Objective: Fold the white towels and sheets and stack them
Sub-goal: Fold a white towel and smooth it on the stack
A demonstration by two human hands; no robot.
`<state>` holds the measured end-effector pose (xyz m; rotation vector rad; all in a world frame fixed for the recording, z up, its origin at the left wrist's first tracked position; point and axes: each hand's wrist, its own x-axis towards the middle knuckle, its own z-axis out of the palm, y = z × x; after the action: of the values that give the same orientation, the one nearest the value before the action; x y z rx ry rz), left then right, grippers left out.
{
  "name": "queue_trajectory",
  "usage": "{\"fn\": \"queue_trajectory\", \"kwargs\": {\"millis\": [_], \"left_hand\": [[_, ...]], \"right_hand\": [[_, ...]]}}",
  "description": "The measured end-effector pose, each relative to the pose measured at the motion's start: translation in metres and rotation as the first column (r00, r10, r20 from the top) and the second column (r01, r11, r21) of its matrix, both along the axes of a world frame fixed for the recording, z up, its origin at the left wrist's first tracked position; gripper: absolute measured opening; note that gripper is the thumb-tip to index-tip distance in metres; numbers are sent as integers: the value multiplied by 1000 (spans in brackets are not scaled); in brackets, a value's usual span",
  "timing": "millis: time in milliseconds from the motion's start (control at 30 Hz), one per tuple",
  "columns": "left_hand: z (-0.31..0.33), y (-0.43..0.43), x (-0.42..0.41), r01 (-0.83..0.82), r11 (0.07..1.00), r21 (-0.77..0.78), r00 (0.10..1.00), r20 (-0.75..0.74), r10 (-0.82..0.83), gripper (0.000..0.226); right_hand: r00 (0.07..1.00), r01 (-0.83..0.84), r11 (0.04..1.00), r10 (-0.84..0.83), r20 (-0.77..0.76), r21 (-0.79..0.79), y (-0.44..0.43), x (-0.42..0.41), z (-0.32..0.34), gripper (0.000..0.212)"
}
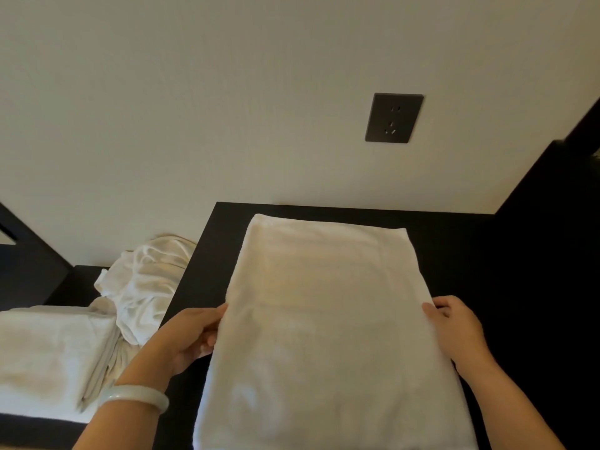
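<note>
**Head view.** The white towel (324,319) is laid lengthwise on the black table (461,248), with its far end near the wall (227,108). Its near end is cut off by the lower frame edge, so its full length is not shown. Whether it lies as a single layer or is already doubled cannot be told from its pale, soft surface. To the left, a crumpled sheet (146,280) is heaped just beside the table's left edge. Its lower part is hidden behind a folded stack (48,352) of white linen, which is itself cut off at the left frame edge. A dark wall socket (393,117) is set in the wall above the table.

The left hand (194,336) is placed at the towel's left edge, with the thumb lying along the hem and the fingers curled. The fingertips are covered by the cloth, so the edge appears to be pinched between thumb and fingers. A pale bracelet (136,397) is worn on that wrist. The right hand (454,329) is placed at the opposite edge at about the same level. Its thumb is laid on top of the cloth and its fingers are curled round the edge, which is gripped. Both forearms are cut off by the lower frame edge.
</note>
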<state>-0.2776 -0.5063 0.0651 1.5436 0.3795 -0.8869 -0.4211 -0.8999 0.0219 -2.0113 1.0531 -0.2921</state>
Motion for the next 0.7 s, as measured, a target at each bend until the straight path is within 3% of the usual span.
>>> {"fn": "queue_trajectory", "kwargs": {"millis": [100, 167, 233, 300, 467, 600, 700], "left_hand": [[-1, 1, -1, -14, 999, 47, 998, 60, 11, 22], [-3, -4, -1, -53, 975, 217, 979, 202, 8, 19], [-9, -11, 0, -79, 847, 525, 905, 395, -161, 15], [-12, -18, -5, -88, 699, 709, 805, 465, -370, 12], [-21, -13, -13, -109, 673, 731, 794, 472, -383, 20], [-16, -13, -20, -28, 616, 787, 782, 401, -477, 26], [-10, -20, -27, -43, 604, 796, 726, 441, -528, 33]], "right_hand": [[990, -14, 995, 0, -139, -96, 4, -8, -4, 13], [989, -23, 992, 4, -151, -125, 10, -15, -8, 11], [994, -1, 991, -14, -110, -136, 17, -20, -7, 10], [996, 19, 991, -30, -82, -131, 22, -21, -3, 13], [983, 22, 960, -71, -168, -280, 29, -28, 5, 34], [972, -20, 924, -71, -223, -383, 42, -35, 2, 32], [971, -81, 844, -54, -234, -530, 46, -39, 4, 38]]}}
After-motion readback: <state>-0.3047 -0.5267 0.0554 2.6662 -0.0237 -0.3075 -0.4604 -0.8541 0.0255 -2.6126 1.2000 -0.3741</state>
